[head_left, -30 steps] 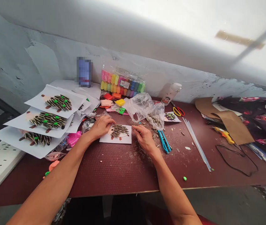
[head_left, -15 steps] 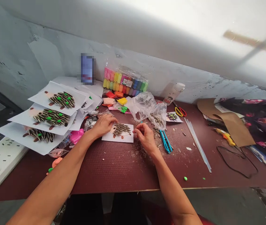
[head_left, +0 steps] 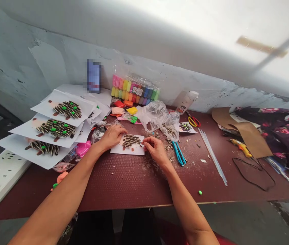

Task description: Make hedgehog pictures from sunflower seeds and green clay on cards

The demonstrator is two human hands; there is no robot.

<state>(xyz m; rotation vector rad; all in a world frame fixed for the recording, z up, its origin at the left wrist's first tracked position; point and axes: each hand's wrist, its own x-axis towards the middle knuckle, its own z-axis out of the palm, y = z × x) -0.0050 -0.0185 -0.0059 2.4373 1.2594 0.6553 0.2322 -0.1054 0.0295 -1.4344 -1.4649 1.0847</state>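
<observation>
A small white card point(head_left: 119, 149) lies on the dark red table, bearing a hedgehog shape with spines of striped seeds point(head_left: 131, 140) and brown feet. My left hand point(head_left: 113, 137) rests on the card's upper left corner, its fingers bent and close together; nothing shows in it. At the card's right edge is my right hand point(head_left: 155, 148), thumb and forefinger pinched beside the hedgehog's rear; whatever is between the fingertips is too small to name. Behind my right hand, loose seeds point(head_left: 168, 130) spill from a clear plastic bag point(head_left: 153, 114).
Stacked hedgehog cards point(head_left: 65, 137) stand at the left beside a white power strip point(head_left: 6, 170). Coloured clay packs point(head_left: 134, 92) lean at the back. Rightward are a blue cutter point(head_left: 179, 153), scissors point(head_left: 193, 121), clear glue sticks point(head_left: 213, 156) and a yellow glue gun point(head_left: 242, 148).
My right hand has moved slightly left, its fingertips now at the card's right edge by the seeds. My left hand has stayed on the card.
</observation>
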